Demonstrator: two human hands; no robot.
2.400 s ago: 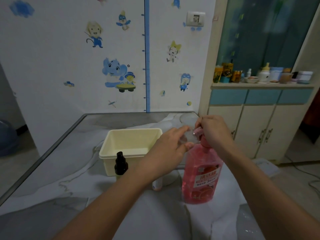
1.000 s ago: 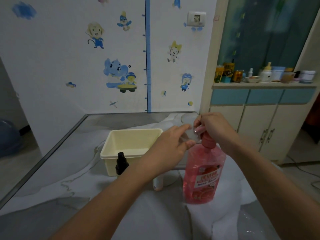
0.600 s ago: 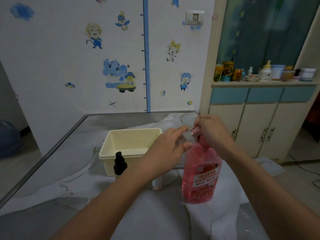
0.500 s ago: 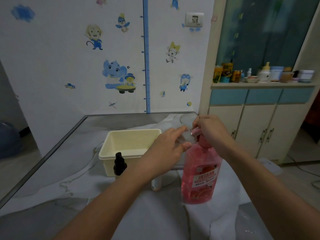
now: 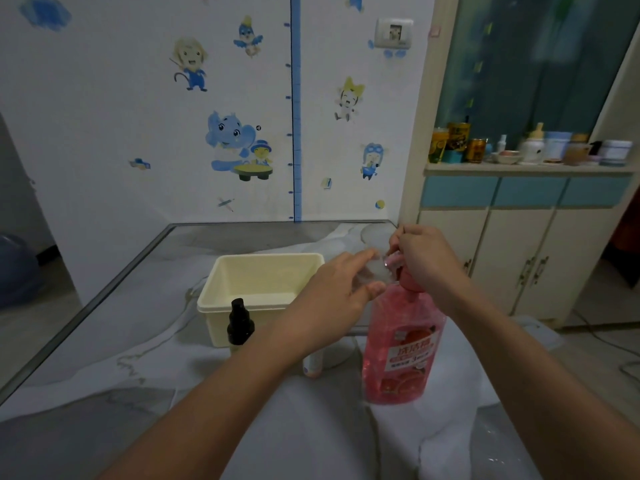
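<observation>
Presently: pink pump bottle (image 5: 401, 341), upright by the right edge of the table (image 5: 104, 341), pump head under curled right hand (image 5: 420, 258); left hand (image 5: 332, 299) pinches small clear container (image 5: 374, 271) just left of the nozzle

On the front label (image 5: 411, 353) of the pink bottle (image 5: 401, 317): a row of large white Chinese characters, too blurred to read; beneath, perhaps a "3". Up and right of the bottle, on cans (image 5: 458, 142): print too small to read.
</observation>
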